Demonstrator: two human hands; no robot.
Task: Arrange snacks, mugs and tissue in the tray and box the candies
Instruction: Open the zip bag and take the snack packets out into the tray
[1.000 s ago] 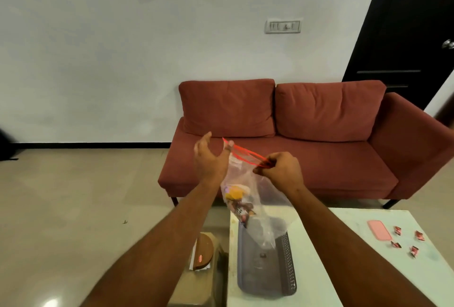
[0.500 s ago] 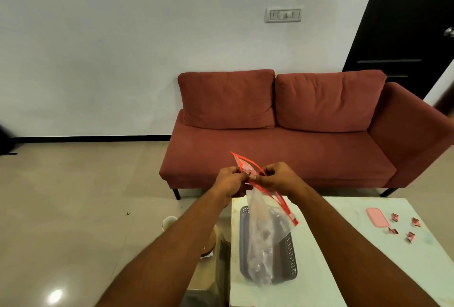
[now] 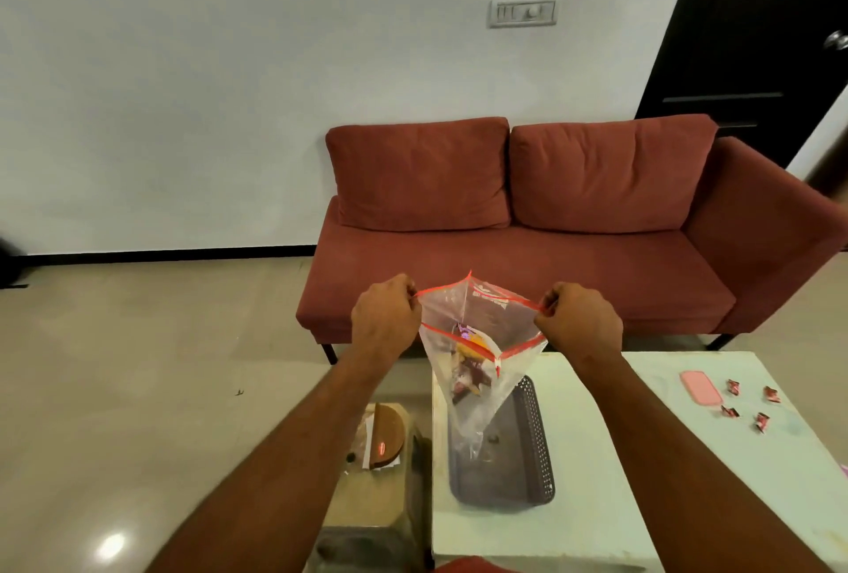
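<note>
Left hand [image 3: 384,320] and right hand [image 3: 579,324] each in a closed grip on the red rim of a clear bag [image 3: 477,343], mouth pulled wide. Snacks [image 3: 469,366] inside. Bag hangs over grey tray [image 3: 537,444] on bench [image 3: 619,458]. Candies [image 3: 748,405] and pink lid [image 3: 701,389] lie far right.

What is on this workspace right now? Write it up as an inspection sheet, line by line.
Surface: pale table, bare in the middle.
Job's things: clear zip bag with a red rim, pulled open, snack packets inside, held above the dark perforated tray; five red candies loose near the table's right edge; pink lid flat beside them.
Clutter: stool left of the table with a brown item on it.
Grippers: left hand and right hand each pinch one side of the bag's rim.
Cables: nothing seen.
Surroundings: red sofa, white wall, switch plate, dark door, tiled floor.
</note>
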